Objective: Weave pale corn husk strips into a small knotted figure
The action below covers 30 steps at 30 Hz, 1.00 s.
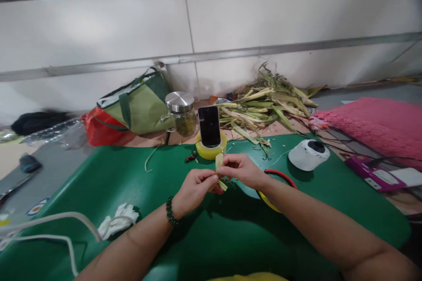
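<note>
Both hands meet over the middle of a green mat. Between them is a pale green leaf strip, its upper end standing up and its lower end poking out below the fingers. My left hand, with a dark green bead bracelet at the wrist, is closed on the strip's lower part. Thumb and fingers of my right hand pinch it higher up. Just beyond the hands, a phone leans upright on a yellow tape roll. Pliers with red and yellow handles lie partly under my right forearm.
A pile of long leaves lies against the wall. Left of it stand a lidded glass jar and a green bag. A white thread cone, crumpled tissue, white cables and a pink cloth lie around.
</note>
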Available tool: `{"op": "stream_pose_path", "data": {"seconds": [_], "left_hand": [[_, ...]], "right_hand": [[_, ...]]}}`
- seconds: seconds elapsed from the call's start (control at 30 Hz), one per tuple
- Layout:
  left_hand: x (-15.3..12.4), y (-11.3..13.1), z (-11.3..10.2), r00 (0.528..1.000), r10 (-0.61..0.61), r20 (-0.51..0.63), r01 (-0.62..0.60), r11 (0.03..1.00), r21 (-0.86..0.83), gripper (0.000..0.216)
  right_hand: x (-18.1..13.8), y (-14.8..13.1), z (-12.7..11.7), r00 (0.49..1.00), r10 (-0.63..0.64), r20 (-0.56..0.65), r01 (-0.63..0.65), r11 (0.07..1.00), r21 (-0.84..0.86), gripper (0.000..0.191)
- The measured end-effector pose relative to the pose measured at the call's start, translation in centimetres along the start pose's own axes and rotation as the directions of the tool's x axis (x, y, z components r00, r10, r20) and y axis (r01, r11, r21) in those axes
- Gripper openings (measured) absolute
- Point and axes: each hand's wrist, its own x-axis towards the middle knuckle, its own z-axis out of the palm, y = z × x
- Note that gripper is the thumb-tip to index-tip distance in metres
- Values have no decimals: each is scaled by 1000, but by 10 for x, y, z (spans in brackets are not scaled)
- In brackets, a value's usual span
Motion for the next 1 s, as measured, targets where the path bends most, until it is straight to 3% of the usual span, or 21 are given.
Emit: {"op": "stream_pose_path", "data": {"seconds": [0.23,0.63,1.0], "left_hand": [[-1,2,0,1000,20,-1,-19,998,61,37],[0,4,4,1000,7,-24,-8,997,-78,19],[0,4,3,995,95,-29,-91,988,124,10]], "right_hand": [[3,1,0,999,20,29,-22,997,68,39],[3,5,-4,993,4,122,-15,996,84,38],[4,8,-5,986,-18,164,-1,994,112,35]]}}
